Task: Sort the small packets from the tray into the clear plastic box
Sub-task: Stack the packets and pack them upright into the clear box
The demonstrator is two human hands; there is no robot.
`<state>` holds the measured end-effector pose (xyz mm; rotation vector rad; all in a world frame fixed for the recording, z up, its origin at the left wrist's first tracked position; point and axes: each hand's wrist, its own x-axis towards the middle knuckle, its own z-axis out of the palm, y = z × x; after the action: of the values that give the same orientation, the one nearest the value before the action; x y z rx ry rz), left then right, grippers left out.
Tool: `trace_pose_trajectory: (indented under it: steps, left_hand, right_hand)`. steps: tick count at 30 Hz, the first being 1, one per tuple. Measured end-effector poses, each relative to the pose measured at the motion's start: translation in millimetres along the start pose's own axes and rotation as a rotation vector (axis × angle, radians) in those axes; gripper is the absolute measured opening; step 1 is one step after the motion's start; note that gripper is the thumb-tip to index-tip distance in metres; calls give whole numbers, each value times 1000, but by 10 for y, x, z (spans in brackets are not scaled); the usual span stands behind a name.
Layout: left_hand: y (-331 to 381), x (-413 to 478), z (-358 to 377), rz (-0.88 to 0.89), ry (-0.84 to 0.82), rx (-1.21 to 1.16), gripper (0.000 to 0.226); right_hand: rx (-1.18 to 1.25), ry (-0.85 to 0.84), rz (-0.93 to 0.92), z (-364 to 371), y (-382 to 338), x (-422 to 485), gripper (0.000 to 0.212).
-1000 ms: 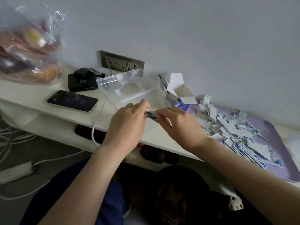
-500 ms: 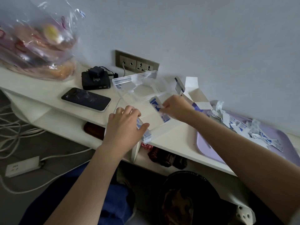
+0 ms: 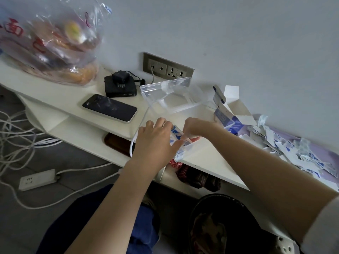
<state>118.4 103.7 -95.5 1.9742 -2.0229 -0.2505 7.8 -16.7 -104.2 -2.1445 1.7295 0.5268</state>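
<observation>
My left hand grips a small stack of white-and-blue packets at the front edge of the white shelf. My right hand meets it from the right, with curled fingers pinching the top of that stack. The clear plastic box stands open just behind both hands, its lid tilted up toward the wall. A loose pile of the same packets lies on the purple tray at the far right.
An opened cardboard carton lies between the box and the tray. A phone, a black charger block and a plastic bag of food sit to the left. A wall socket is behind; cables and a power strip are on the floor.
My right hand has drawn back from the clear box, where it held a packet, to the stack in my left hand. The view has shifted left and tilted.
</observation>
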Motion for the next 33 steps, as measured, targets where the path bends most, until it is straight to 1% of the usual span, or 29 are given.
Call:
trace_pose_trajectory:
  steps: [3,5,8,9,12,16,20,23,26,30,32,33]
  left_hand:
    - [-9,-4,3,-1,-7,-10,50]
    - [-17,-4,1,0,-11,-17,50]
    - [-17,-9,-4,2,-25,-33,49]
    - [-16,-12,-3,0,-32,-42,48]
    - [-16,-26,-1,-5,-41,-61,46]
    - [-23,-47,-7,-7,-60,-78,44]
    - [-25,-62,-15,-12,-75,-80,44]
    - [-22,-64,-19,-10,-75,-78,43]
    - [-17,-60,-15,-14,-82,-60,44]
    - [7,-54,-15,-33,-85,-41,44]
    - [26,-57,-14,-41,-79,-24,42]
    - [39,-57,-9,-44,-71,-13,40]
  right_hand:
    - [49,-8,8,17,-36,23,24]
    - [91,8,-1,18,-34,19,17]
    - [141,24,-1,13,-15,8,18]
    - [141,21,1,11,-14,1,15]
    - [141,11,17,11,-38,-7,23]
    - [208,-41,18,-9,-70,-24,16]
    - [208,-56,12,-15,-75,-41,23]
    - [234,-35,-4,-8,-82,-49,26]
    - [224,-27,-29,-5,-80,-72,16]
    - [270,-45,-85,-51,-56,-178,34]
    - [200,-7,-121,-74,-18,-243,37]
    - [153,39,-149,-83,19,-288,38]
